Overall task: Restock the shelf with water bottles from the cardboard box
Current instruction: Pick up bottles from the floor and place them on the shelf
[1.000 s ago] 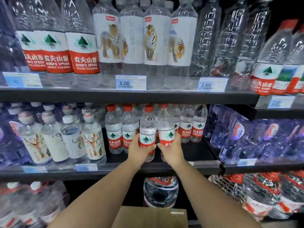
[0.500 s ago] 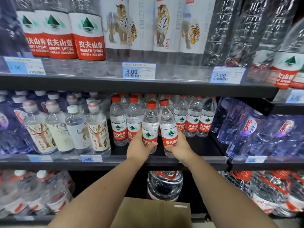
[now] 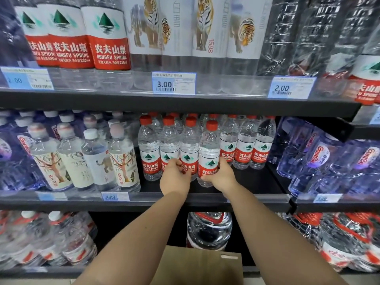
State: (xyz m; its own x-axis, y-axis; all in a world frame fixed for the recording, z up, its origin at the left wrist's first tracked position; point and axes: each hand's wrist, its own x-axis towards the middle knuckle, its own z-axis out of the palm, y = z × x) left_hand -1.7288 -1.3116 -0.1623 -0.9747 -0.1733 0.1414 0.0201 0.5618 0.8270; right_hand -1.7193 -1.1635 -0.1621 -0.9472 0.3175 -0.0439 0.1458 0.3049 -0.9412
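The left hand [image 3: 174, 178] is curled around the upright left bottle [image 3: 188, 145]. The right hand [image 3: 224, 175] is curled around the right bottle [image 3: 209, 153], which stands nearer the front edge of the shelf [image 3: 257, 182] and probably needs pushing straight back.

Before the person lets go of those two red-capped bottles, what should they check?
1. Grip of left hand on left bottle: ok.
2. Grip of right hand on right bottle: ok.
3. Both bottles roughly upright, labels facing out: ok.
4. Bases resting flat on middle shelf: cannot tell, the hands partly hide them.
5. Bare shelf space to their right for more: ok.
6. Bottles left in cardboard box: cannot tell, only its flap shows.
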